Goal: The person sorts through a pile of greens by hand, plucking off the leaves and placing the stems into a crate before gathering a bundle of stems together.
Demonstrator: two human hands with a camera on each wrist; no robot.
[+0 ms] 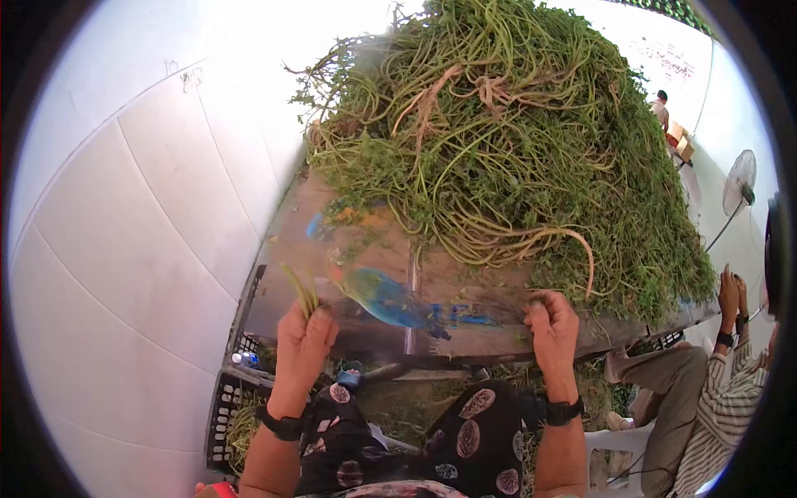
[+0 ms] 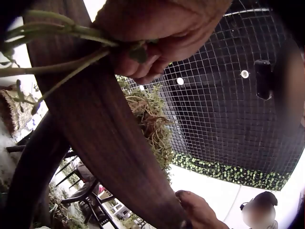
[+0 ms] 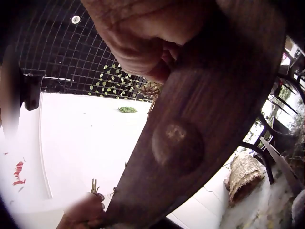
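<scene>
The left hand (image 1: 305,344) pinches a few short green stems (image 1: 300,286) above the near left part of the wooden table (image 1: 365,336). In the left wrist view this hand (image 2: 162,28) grips the stems (image 2: 71,67), which spread out past the table edge. The right hand (image 1: 552,332) is at the table's near edge, its fingers curled and no stem visible in them; the right wrist view shows this hand (image 3: 143,43) over the dark wood. Beyond both hands rises a large heap of leafy green stems (image 1: 515,158), some with pale roots.
Loose leaf bits and blue paint marks (image 1: 382,299) lie on the tabletop. A black crate (image 1: 222,423) holding greens stands at lower left. To the right are a seated person in a striped shirt (image 1: 722,407), a white chair (image 1: 614,444) and a fan (image 1: 739,183).
</scene>
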